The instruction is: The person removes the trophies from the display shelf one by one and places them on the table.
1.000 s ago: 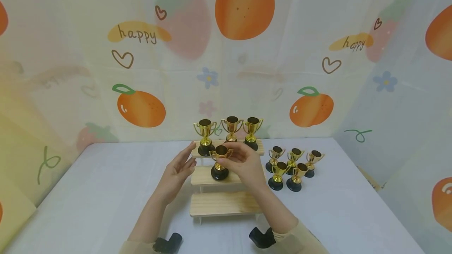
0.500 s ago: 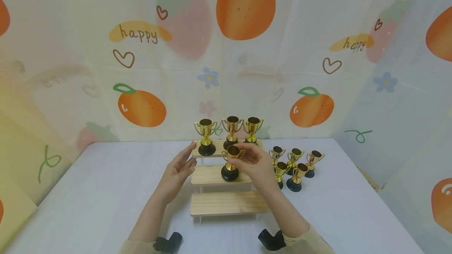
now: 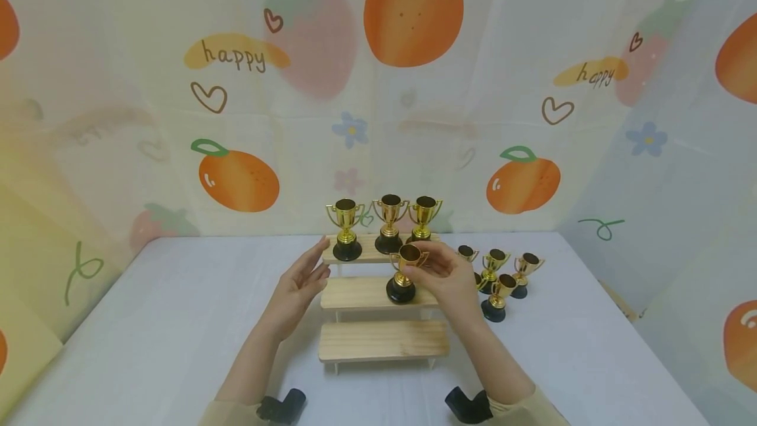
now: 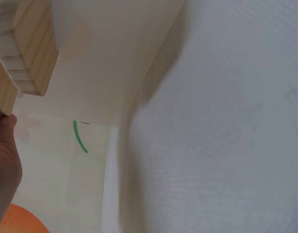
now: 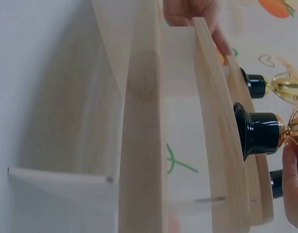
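Observation:
My right hand pinches a small gold trophy cup with a black base, upright at the right part of the middle tier of a three-tier wooden display stand. In the right wrist view the trophy's black base sits right at the board's surface. My left hand has its fingers extended along the stand's left side. In the left wrist view, a fingertip of the left hand meets the edge of a board. On the top tier stand three more trophies, among them the left one.
Right of the stand, several gold trophies stand grouped on the white-covered table; my right hand partly hides some. A fruit-print cloth hangs behind. Black wrist mounts sit at both cuffs.
My right hand has moved the trophy rightward along the middle tier, from left of centre to the right part. The left hand has stayed at the stand's left side.

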### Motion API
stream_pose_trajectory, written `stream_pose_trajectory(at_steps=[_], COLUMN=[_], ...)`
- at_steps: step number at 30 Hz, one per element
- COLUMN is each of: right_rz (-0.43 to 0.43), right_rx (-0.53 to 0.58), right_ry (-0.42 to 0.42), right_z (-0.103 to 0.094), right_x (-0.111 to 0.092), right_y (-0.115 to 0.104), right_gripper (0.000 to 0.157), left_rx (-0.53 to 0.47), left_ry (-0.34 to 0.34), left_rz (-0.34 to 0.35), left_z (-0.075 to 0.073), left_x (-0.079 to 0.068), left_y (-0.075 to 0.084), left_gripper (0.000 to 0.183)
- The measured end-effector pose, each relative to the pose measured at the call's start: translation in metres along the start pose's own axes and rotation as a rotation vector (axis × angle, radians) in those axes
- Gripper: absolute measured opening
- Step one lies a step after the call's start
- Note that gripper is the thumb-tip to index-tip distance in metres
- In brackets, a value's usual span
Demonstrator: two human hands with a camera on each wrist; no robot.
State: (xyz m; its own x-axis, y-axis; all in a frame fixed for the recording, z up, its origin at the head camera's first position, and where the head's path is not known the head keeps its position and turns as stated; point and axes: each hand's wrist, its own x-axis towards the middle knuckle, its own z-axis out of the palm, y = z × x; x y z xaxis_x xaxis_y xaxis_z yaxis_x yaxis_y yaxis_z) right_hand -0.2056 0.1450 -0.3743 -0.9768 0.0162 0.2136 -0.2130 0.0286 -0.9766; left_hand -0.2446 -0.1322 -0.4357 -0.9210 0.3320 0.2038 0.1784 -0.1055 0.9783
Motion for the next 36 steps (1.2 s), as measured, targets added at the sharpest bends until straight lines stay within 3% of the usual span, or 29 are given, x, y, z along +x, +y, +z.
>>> stream_pose_trajectory(at_steps=[17, 36], right_rz=[0.013, 0.009], right_rx=[-0.060, -0.175], right_ry=[0.072, 0.198], right_z=[-0.036, -0.073], right_x=[-0.011, -0.020], right_y=[-0.008, -0.012], right_gripper=[0.044, 0.041], left_rx=[0.001, 0.001], left_ry=[-0.024, -0.014], left_rz=[0.038, 0.019], left_z=[-0.001, 0.000], left_x=[0.001, 0.001], left_y=[-0.002, -0.001], left_gripper=[0.069, 0.069])
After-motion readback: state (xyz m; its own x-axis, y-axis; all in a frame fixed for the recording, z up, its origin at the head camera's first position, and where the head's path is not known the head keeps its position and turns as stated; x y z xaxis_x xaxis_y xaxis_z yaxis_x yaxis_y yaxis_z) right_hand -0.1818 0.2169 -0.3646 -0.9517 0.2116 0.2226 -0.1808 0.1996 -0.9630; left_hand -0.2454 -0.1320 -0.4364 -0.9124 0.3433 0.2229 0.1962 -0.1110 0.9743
